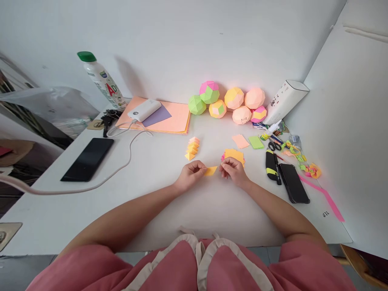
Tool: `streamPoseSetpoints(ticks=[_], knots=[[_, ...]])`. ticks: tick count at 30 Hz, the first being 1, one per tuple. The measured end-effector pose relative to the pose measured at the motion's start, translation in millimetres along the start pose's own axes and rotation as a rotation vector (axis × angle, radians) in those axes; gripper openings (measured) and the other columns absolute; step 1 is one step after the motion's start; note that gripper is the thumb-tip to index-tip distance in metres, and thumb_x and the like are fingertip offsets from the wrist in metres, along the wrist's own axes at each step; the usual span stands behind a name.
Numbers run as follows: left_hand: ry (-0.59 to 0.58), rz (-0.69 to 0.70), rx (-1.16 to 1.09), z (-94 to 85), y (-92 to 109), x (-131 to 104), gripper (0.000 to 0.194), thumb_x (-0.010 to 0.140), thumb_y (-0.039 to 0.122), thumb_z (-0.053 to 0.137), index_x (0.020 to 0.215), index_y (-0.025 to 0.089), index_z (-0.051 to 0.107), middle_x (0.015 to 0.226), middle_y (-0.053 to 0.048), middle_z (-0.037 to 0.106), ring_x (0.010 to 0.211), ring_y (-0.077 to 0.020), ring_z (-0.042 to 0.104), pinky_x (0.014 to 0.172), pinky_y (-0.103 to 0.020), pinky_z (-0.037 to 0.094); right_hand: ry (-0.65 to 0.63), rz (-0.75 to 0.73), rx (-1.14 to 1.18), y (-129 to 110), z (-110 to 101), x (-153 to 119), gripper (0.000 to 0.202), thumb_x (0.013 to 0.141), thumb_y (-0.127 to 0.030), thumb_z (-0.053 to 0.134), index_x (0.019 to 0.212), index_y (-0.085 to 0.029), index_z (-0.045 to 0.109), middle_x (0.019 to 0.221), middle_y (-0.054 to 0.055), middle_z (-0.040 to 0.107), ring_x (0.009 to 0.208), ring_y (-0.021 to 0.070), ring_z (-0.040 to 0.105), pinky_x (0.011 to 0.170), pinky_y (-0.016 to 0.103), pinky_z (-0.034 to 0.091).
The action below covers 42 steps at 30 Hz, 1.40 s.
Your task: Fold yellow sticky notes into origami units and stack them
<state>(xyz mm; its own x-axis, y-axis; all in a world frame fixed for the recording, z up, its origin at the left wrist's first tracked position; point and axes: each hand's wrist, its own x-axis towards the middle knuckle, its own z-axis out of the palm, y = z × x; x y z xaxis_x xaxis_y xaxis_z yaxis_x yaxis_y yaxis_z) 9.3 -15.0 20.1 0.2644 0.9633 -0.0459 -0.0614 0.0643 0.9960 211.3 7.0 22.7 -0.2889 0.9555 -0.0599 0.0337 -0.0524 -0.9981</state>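
Observation:
Pinched in my left hand (191, 174) is a small orange paper piece (211, 171), its slanted free end pointing right. Just right of that end is my right hand (234, 171), thumb and fingertips drawn together; whatever they may hold is too small to make out. A stack of orange paper pieces (234, 154) with pink edges below it lies right behind my right hand. Beyond my left hand stands a short row of folded orange and peach paper units (192, 148). Peach slips (240, 141) and green slips (256, 142) lie farther back.
Several faceted paper balls (234, 98) rest against the wall. On the right are scissors (274, 146), a glue bottle (270, 130), a cutter (270, 165) and a phone (294, 183). A black phone (87, 159), a cable (129, 155) and a bottle (104, 83) occupy the left.

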Motion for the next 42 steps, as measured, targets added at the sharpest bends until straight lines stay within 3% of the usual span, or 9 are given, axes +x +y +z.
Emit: streamPoseSetpoints(ticks=[8,15,18,21,25,30,34,38,42], knots=[[0.092,-0.071,-0.140,2.0,-3.0,3.5,0.030,0.071,0.044,0.064,0.071,0.014,0.060,0.071,-0.001,0.060,0.067,-0.0119,0.053,0.065,-0.026,0.043,-0.090,0.049,-0.052,-7.2,9.7,0.5,0.031,0.082,-0.045,0.051,0.070,-0.017,0.053,0.069,0.001,0.059,0.055,0.0093,0.053,0.053,0.024,0.043],[0.058,-0.135,-0.087,-2.4,-1.0,4.4,0.036,0.075,0.049,0.058,0.077,0.014,0.067,0.063,-0.001,0.061,0.062,-0.0133,0.055,0.062,-0.026,0.044,0.022,0.014,-0.130,-2.1,30.6,1.5,0.033,0.073,-0.044,0.062,0.060,-0.018,0.046,0.057,-0.004,0.047,0.054,0.0103,0.046,0.051,0.025,0.037],[-0.104,-0.168,-0.126,-8.0,7.1,6.3,0.044,0.080,0.052,0.049,0.072,0.014,0.066,0.071,-0.004,0.063,0.066,-0.0141,0.056,0.066,-0.028,0.044,-0.005,0.022,-0.098,-0.2,26.2,0.8,0.034,0.073,-0.043,0.062,0.059,-0.018,0.044,0.058,-0.004,0.046,0.054,0.0099,0.045,0.052,0.025,0.037],[-0.225,-0.200,-0.126,-14.3,14.5,10.6,0.031,0.076,0.046,0.059,0.075,0.016,0.065,0.077,-0.002,0.064,0.071,-0.0139,0.057,0.068,-0.026,0.043,-0.042,0.019,-0.113,2.0,22.3,-0.8,0.034,0.070,-0.041,0.066,0.059,-0.018,0.044,0.056,-0.005,0.042,0.051,0.0085,0.040,0.048,0.023,0.034],[-0.304,-0.204,-0.131,-20.7,16.1,15.4,0.023,0.070,0.038,0.068,0.075,0.016,0.063,0.096,-0.005,0.064,0.085,-0.0156,0.057,0.076,-0.028,0.042,-0.080,0.007,-0.156,4.4,23.8,-3.1,0.030,0.067,-0.039,0.069,0.061,-0.017,0.049,0.058,-0.005,0.047,0.052,0.0087,0.040,0.048,0.024,0.034],[-0.416,-0.317,-0.044,-22.3,14.2,13.4,0.027,0.071,0.040,0.067,0.081,0.015,0.061,0.082,-0.003,0.063,0.075,-0.0134,0.056,0.071,-0.029,0.042,-0.090,0.031,-0.147,3.2,25.5,-4.6,0.027,0.063,-0.037,0.073,0.065,-0.017,0.055,0.064,-0.002,0.054,0.055,0.0094,0.046,0.051,0.024,0.038],[-0.450,-0.310,-0.051,-20.7,18.7,9.7,0.035,0.074,0.040,0.064,0.100,0.017,0.059,0.104,-0.006,0.061,0.091,-0.0165,0.056,0.080,-0.031,0.042,-0.097,0.045,-0.167,0.6,25.8,-4.7,0.028,0.063,-0.038,0.073,0.066,-0.016,0.055,0.066,-0.001,0.055,0.057,0.0096,0.047,0.052,0.024,0.039],[-0.415,-0.316,-0.068,-19.0,19.0,7.9,0.039,0.074,0.039,0.065,0.105,0.017,0.057,0.107,-0.009,0.060,0.094,-0.0186,0.057,0.080,-0.032,0.043,-0.097,0.033,-0.196,-1.0,25.2,-4.2,0.028,0.067,-0.041,0.069,0.068,-0.017,0.056,0.065,-0.002,0.052,0.056,0.0088,0.045,0.051,0.023,0.037],[-0.249,-0.232,-0.167,-17.7,9.6,8.6,0.040,0.068,0.032,0.071,0.101,0.018,0.055,0.098,-0.006,0.058,0.086,-0.0152,0.057,0.075,-0.029,0.045,-0.130,0.003,-0.227,-1.1,21.9,-2.9,0.030,0.072,-0.041,0.063,0.062,-0.017,0.050,0.057,-0.005,0.040,0.051,0.0072,0.035,0.046,0.022,0.029]])
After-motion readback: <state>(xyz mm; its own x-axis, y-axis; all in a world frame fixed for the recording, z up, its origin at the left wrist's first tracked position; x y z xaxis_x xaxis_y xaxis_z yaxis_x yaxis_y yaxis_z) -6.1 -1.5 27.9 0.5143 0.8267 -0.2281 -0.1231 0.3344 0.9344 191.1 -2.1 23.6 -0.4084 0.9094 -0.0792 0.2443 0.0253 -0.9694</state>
